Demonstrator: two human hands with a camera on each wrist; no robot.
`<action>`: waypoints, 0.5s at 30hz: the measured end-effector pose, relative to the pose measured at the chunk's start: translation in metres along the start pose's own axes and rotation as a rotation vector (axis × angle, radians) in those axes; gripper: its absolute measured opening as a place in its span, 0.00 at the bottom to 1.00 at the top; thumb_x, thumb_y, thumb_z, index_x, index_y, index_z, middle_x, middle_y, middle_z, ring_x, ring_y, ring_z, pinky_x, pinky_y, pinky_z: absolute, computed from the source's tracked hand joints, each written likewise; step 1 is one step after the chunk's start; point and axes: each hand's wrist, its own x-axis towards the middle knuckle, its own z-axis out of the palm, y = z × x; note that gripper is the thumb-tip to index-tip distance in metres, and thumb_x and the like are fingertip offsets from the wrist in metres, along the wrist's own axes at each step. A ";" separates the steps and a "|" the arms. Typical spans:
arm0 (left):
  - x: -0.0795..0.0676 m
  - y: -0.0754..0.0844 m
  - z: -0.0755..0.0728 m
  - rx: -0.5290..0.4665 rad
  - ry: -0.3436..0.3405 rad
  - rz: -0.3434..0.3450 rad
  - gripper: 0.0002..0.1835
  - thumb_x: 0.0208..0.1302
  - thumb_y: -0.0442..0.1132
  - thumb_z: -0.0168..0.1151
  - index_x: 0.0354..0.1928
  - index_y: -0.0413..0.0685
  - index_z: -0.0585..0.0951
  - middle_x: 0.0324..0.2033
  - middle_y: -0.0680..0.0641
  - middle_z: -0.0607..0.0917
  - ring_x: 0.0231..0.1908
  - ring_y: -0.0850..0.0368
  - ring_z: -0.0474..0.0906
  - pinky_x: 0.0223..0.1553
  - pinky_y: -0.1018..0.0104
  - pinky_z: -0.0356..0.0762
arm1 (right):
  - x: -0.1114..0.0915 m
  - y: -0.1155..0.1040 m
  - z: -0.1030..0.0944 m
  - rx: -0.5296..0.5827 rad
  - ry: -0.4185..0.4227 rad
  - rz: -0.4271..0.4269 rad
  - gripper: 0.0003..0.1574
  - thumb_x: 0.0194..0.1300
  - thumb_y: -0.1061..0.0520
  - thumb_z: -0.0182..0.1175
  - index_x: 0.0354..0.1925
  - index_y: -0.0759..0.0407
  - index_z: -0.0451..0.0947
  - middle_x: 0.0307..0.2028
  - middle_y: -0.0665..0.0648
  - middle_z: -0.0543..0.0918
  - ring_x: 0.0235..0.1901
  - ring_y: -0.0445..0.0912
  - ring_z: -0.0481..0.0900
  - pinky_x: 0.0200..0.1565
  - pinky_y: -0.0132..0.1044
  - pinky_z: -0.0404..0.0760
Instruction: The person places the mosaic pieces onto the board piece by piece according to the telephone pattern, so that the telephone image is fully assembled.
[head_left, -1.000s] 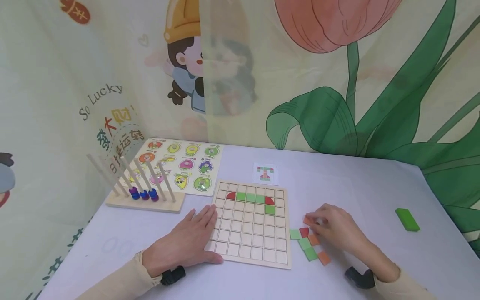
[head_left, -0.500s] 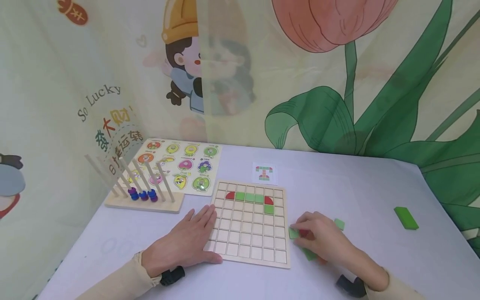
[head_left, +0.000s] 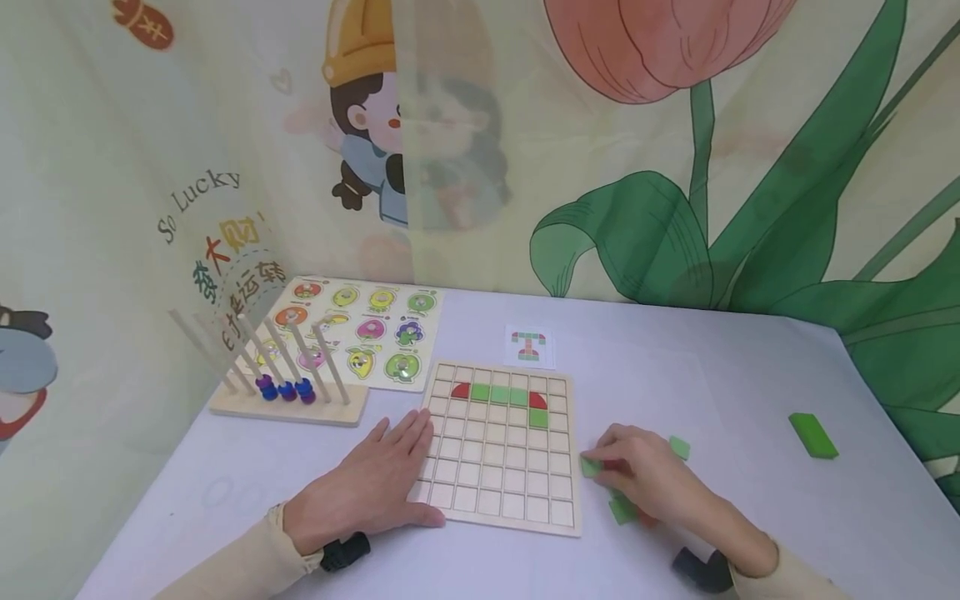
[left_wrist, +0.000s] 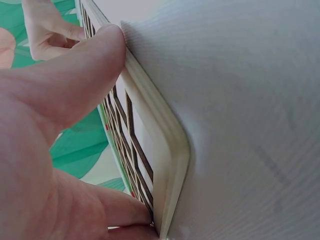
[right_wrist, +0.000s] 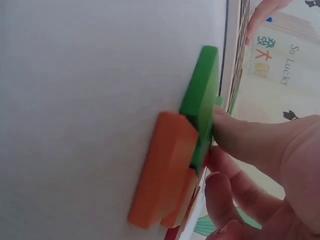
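The wooden grid board lies flat on the table, with red quarter-round tiles and several green square tiles set in its upper cells. Along its left edge rests my left hand, fingers straight; in the left wrist view the thumb touches the board's rim. To the right of the board, my right hand pinches a light green square tile between thumb and fingers. Under that hand lie a green tile and orange tiles, partly hidden in the head view.
A picture card lies behind the board. At the left are a wooden peg stand with beads and a fruit puzzle board. A light green tile sits beyond my right hand; a green block lies farther right.
My right hand has left an orange tile and moved left and nearer, onto the light green tile, which has shifted slightly right. The left hand has stayed in place.
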 end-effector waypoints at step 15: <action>-0.001 0.000 -0.001 -0.002 0.010 0.000 0.62 0.55 0.73 0.68 0.78 0.35 0.59 0.80 0.37 0.57 0.81 0.41 0.52 0.79 0.37 0.51 | 0.006 0.000 -0.018 0.096 0.050 -0.063 0.21 0.59 0.58 0.75 0.53 0.54 0.89 0.35 0.44 0.82 0.27 0.35 0.72 0.27 0.27 0.75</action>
